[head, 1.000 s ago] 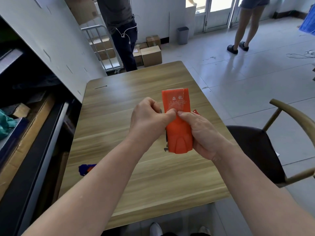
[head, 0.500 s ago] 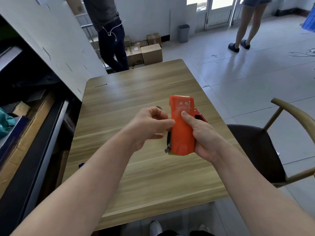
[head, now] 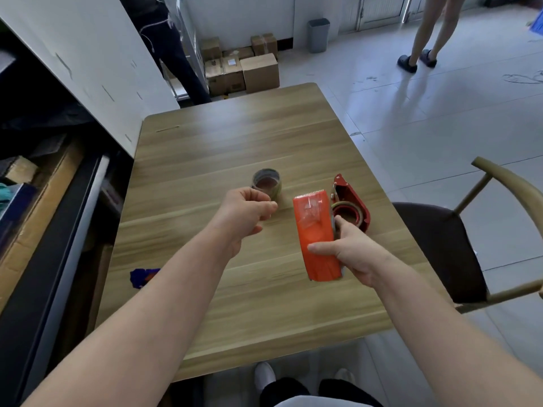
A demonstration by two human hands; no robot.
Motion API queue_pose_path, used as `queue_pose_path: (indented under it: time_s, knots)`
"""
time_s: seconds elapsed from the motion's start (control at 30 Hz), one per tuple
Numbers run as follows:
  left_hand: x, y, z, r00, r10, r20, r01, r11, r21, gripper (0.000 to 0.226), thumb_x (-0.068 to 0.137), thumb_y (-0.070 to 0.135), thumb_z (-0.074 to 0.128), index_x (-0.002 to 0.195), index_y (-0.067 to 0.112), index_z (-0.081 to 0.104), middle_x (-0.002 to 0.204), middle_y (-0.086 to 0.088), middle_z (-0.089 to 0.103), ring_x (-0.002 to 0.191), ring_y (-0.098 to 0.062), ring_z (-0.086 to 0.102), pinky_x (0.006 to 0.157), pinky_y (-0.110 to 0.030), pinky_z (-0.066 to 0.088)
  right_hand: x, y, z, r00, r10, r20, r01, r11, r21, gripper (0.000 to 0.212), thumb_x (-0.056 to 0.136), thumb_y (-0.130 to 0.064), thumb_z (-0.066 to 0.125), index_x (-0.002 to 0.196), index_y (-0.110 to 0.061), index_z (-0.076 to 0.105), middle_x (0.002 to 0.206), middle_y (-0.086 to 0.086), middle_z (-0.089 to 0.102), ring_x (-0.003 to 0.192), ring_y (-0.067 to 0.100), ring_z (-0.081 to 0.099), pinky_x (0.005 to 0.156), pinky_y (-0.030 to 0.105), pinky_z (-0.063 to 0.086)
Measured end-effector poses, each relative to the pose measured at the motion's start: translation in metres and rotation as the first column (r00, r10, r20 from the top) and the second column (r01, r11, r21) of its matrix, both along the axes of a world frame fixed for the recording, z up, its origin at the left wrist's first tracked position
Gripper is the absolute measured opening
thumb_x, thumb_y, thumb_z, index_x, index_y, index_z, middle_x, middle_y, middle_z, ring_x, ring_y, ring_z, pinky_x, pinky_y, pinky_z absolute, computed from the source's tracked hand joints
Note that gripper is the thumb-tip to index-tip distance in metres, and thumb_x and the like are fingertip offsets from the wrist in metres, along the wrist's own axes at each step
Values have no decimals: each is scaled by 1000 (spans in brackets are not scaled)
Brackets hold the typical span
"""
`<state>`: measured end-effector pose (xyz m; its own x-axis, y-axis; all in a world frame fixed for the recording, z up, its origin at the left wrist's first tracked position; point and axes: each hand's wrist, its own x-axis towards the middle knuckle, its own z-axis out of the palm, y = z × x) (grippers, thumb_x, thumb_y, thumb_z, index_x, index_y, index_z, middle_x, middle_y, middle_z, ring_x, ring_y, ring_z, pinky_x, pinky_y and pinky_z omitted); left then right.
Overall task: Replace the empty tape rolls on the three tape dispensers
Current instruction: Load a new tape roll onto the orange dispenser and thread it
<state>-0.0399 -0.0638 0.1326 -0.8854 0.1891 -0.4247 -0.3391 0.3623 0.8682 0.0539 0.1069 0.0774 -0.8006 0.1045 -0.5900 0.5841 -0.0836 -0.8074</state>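
My right hand (head: 349, 254) grips an orange tape dispenser (head: 317, 239) just above the wooden table (head: 235, 142), its toothed blade pointing away from me. Behind it a second, red dispenser (head: 352, 198) lies on its side on the table with a roll inside. A brownish tape roll (head: 266, 183) stands on the table left of both. My left hand (head: 249, 211) hovers just in front of that roll with its fingers curled and thumb against the forefinger; nothing shows in it.
A blue object (head: 144, 276) lies near the table's left edge, partly hidden by my left forearm. A wooden chair (head: 440, 245) stands at the right. Cardboard boxes (head: 244, 69) and two standing people are beyond the table. Shelves fill the left side.
My left hand let go of the orange dispenser and moved left toward the tape roll. My right hand lowered the dispenser to the right. The roll and the red dispenser came into view.
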Motion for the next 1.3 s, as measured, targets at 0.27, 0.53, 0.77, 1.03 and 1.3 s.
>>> queue_pose_path:
  time_s: [0.27, 0.53, 0.77, 1.03, 1.3]
  knots:
    - [-10, -25, -26, 998, 9, 67, -7, 999, -36, 13, 85, 9, 70, 86, 15, 58, 81, -1, 61, 76, -14, 58, 76, -34, 52, -13, -33, -30, 983, 171, 66, -180, 829, 530, 119, 81, -16, 73, 153, -30, -20, 135, 4, 57, 116, 28, 59, 93, 36, 49]
    - [-21, -43, -42, 993, -5, 115, 12, 998, -62, 15, 86, 9, 69, 82, 17, 57, 78, 0, 62, 78, -15, 57, 77, -34, 50, -42, -59, -65, 922, 294, 250, -364, 446, 818, 97, 87, -6, 58, 156, -12, -10, 120, 13, 65, 110, 32, 61, 87, 38, 47]
    - [-36, -61, -56, 984, 43, 175, -27, 995, -96, 15, 86, 10, 68, 83, 17, 57, 80, -1, 62, 75, -13, 57, 75, -32, 49, -79, -73, -95, 870, 335, 363, -435, 170, 884, 91, 89, -3, 55, 155, -7, -8, 120, 15, 64, 106, 35, 61, 88, 41, 47]
    - [-45, -79, -58, 986, 71, 150, -55, 992, -112, 11, 87, 9, 67, 88, 15, 58, 83, -1, 62, 78, -14, 58, 78, -33, 52, -91, -72, -117, 869, 284, 406, -439, 62, 896, 81, 95, 0, 45, 155, -6, -8, 124, 18, 60, 109, 34, 57, 91, 39, 45]
    - [-33, -77, -58, 983, 127, 132, -114, 988, -106, 11, 87, 8, 67, 92, 13, 58, 81, 0, 60, 76, -14, 57, 81, -35, 53, -82, -63, -118, 887, 320, 332, -390, 135, 911, 96, 89, -5, 56, 155, -14, -12, 127, 15, 53, 113, 31, 50, 97, 40, 41]
